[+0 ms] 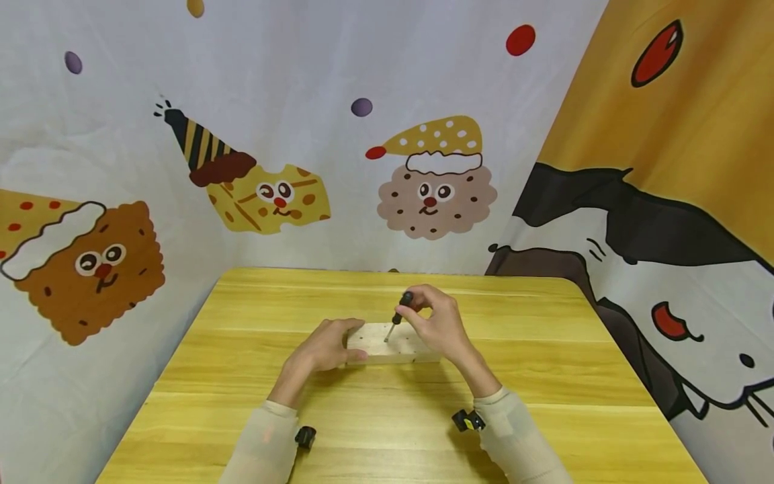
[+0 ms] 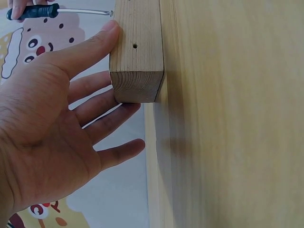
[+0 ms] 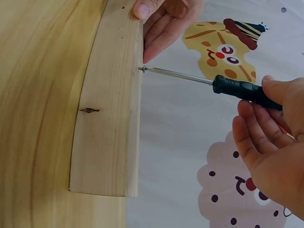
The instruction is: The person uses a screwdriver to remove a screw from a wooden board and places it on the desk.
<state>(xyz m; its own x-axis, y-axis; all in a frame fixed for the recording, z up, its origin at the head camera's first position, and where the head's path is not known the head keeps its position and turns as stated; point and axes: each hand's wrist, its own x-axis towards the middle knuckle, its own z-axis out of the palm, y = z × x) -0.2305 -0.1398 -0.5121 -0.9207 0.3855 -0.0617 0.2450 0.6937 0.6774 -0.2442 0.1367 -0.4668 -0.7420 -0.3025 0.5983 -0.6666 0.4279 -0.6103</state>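
A pale wooden block [image 1: 371,341] lies lengthwise on the table. My left hand [image 1: 326,346] holds its left end, the thumb on one side and the fingers reaching round the other; the left wrist view shows the end grain [image 2: 135,85] and a small hole in the near face. In my right hand [image 1: 440,323] is a screwdriver [image 1: 397,317], gripped by its dark handle [image 3: 242,90] between thumb and fingers. Its metal shaft slants down to the block's top, where the tip meets a small screw [image 3: 143,69] standing partly out of the wood.
The yellow wood-grain table [image 1: 387,417] extends around the block. Behind it hangs a white cloth [image 1: 290,81] printed with cartoon biscuits and cheese. Small black devices [image 1: 306,438] are strapped at both wrists.
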